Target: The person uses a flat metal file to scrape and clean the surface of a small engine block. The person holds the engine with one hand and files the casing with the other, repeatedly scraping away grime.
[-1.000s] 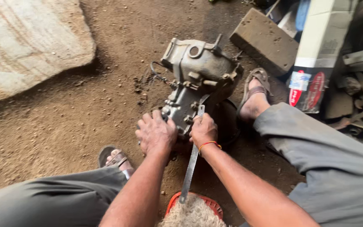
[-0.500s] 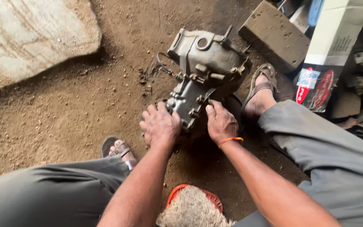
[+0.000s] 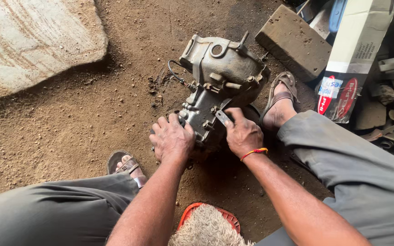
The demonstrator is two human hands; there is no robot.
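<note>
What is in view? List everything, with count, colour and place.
Metal housing: one, grey, centre of the dirt floor.
Flat metal tool: one, silvery, at the right hand.
Stone slab: one, pale, top left.
Block: one, brown, top right.
Carton: one, white, right.
Orange basket: one, bottom centre.
Sandals: two, brown.
Left hand: on the housing's near end.
Right hand: on the tool.

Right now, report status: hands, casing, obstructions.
Left hand gripping near end of the metal casing. Right hand pressing a flat tool against it. Casing lies on dirt floor; block behind, apart.
</note>
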